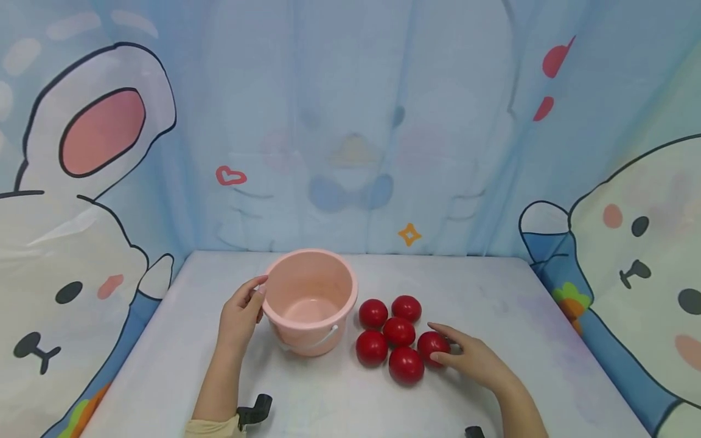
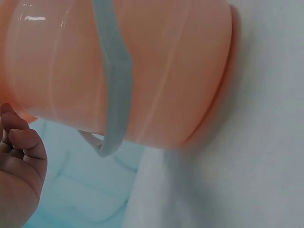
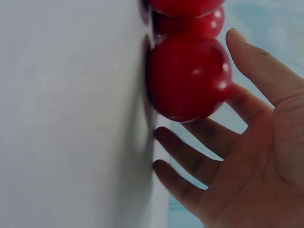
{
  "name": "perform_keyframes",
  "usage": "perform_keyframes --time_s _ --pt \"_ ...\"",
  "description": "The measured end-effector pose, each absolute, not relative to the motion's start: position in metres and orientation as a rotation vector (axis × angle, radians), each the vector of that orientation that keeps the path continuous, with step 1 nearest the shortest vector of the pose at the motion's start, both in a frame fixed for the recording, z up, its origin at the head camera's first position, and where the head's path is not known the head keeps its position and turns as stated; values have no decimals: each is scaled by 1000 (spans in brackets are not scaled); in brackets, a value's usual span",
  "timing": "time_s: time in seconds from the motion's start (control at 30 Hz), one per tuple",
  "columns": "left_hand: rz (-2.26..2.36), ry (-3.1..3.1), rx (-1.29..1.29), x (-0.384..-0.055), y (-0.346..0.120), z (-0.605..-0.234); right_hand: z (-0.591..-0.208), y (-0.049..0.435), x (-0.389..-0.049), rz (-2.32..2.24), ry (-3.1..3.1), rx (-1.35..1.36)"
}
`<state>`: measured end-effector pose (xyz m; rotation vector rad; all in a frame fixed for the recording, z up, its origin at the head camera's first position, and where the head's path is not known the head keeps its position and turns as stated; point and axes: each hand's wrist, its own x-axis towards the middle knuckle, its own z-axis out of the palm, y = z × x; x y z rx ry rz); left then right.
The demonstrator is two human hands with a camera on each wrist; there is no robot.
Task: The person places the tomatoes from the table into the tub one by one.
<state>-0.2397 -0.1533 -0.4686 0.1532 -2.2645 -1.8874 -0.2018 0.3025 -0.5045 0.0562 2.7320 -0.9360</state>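
Observation:
A pink bucket [image 1: 310, 333] with a pale handle [image 2: 117, 85] stands upright on the white table. My left hand [image 1: 241, 313] is at the left side of its rim, holding it with the thumb and curled fingers; the exact contact is partly hidden in the left wrist view. Right of the bucket lies a cluster of several glossy, round red balls [image 1: 399, 332]. My right hand [image 1: 476, 360] is spread around the rightmost red ball [image 3: 189, 78], thumb on the near side and fingers beyond it. That ball rests on the table, and the hand is not closed on it.
The white table [image 1: 328, 401] reaches back to a light blue curtain [image 1: 350, 109] printed with cartoon animals. Dark wrist mounts [image 1: 255, 410] show near the forearms. The bucket's near side stands left of the red cluster, with a narrow gap between.

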Motion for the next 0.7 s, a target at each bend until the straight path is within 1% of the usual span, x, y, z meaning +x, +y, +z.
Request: perform_keyframes --time_s 0.33,0.57,0.7 --pt "-1880 -2201 131 -241 -152 -471 -510 302 -206 -902 2742 99" --pt "-1907 -2194 125 -238 -150 -463 -511 302 -205 -915 2756 135" --pt "-1904 -2181 114 -239 -152 -468 -511 301 -205 -917 2768 133"
